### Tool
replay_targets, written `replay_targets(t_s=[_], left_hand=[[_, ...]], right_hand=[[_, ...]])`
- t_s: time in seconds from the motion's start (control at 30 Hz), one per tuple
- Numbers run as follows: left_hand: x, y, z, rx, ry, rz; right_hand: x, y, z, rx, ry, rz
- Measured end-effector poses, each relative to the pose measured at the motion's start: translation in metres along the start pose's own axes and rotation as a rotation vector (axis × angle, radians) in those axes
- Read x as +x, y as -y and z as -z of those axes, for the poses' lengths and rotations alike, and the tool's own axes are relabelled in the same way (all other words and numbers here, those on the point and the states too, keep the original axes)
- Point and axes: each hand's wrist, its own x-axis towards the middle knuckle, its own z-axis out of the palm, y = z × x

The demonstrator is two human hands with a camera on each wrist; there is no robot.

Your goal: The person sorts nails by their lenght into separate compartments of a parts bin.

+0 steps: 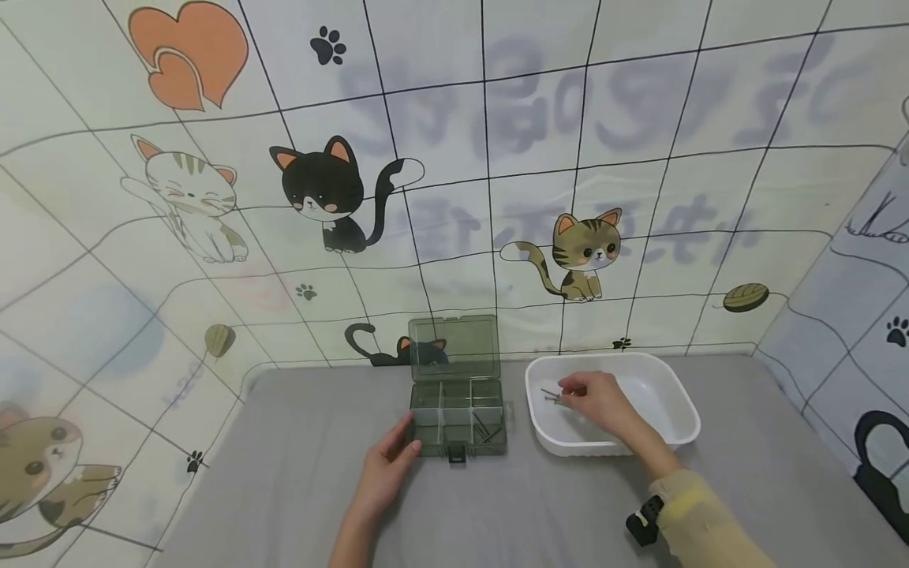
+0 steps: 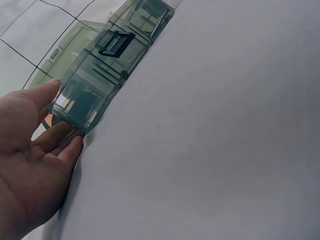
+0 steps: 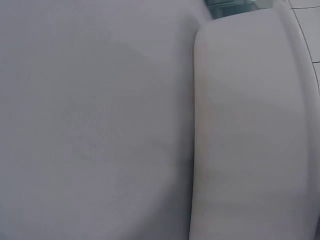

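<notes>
A green see-through compartment box [image 1: 457,454] stands with its lid [image 1: 454,347] raised against the wall. Several thin dark screws [image 1: 486,430] lie in its front right compartment. At the box's left side is my left hand [image 1: 387,465], which grips the front left corner; in the left wrist view the thumb of this hand [image 2: 30,150] is on the front of the box [image 2: 95,80] and the fingers at its end. My right hand [image 1: 596,401] pinches a few thin metal screws [image 1: 551,396] over the left part of a white plastic basin [image 1: 675,426].
Grey cloth [image 1: 298,426] covers the table. Just behind the box and basin rises a wall sheet [image 1: 454,237] printed with cats and grid lines. A black device [image 1: 644,521] is strapped at the right wrist. The right wrist view shows mostly cloth and the basin's side [image 3: 250,125].
</notes>
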Motion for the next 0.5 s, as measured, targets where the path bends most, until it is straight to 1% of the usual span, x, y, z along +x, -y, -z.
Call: replay_targets(t_s=[0.2,0.33,0.5], left_hand=[[0.001,0.002,-0.003,-0.016,0.007,0.002],[0.0,0.002,-0.004,-0.019,0.013,0.01],[-0.001,0.0,-0.002,0.005,-0.006,0.019]], right_hand=[[0.005,-0.009,0.0,-0.048,0.059,0.01],[0.007,-0.012,-0.003,-0.067,0.082,-0.005],[0.01,-0.012,-0.008,-0.076,0.108,-0.032]])
